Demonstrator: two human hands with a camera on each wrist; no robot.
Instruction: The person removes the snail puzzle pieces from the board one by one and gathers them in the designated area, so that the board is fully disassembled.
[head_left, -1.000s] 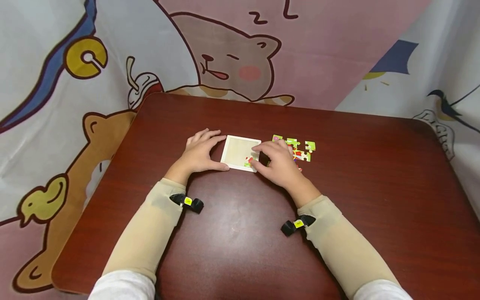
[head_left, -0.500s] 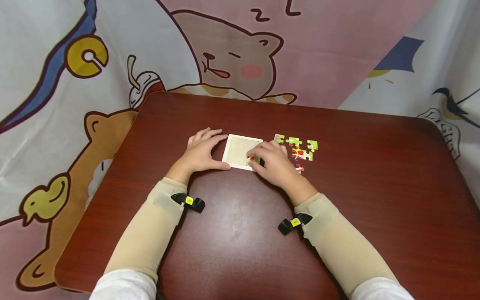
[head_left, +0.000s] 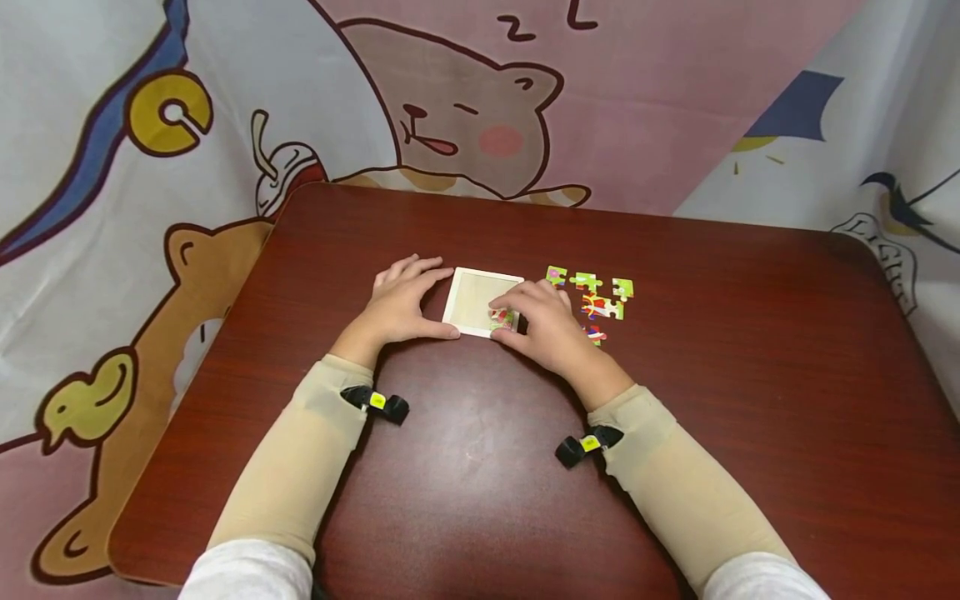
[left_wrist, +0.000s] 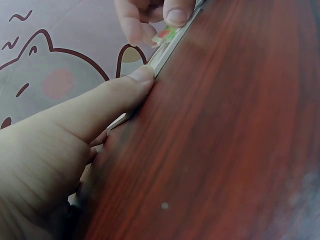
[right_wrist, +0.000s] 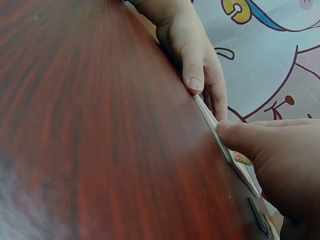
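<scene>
A shallow puzzle tray [head_left: 474, 292] with a pale rim lies on the table between my hands. My left hand [head_left: 405, 304] rests at its left side, fingers spread, index fingertip by the far corner. In the left wrist view the left thumb [left_wrist: 117, 95] lies straight along the front edge. My right hand [head_left: 551, 321] reaches over the tray's near right corner, its thumb and index finger bent around a red, white and green jigsaw piece [head_left: 501, 320]. The piece [left_wrist: 166, 33] looks tilted in the left wrist view, and the right fingers partly hide it.
Several loose jigsaw pieces [head_left: 603, 307] lie on the table right of the tray, some partly behind the right hand. The dark red wooden table [head_left: 465, 458] ends at a cartoon-printed curtain [head_left: 615, 108].
My right hand has shifted slightly left over the tray's near right corner, and its thumb has come to the front rim. The left hand stays in place.
</scene>
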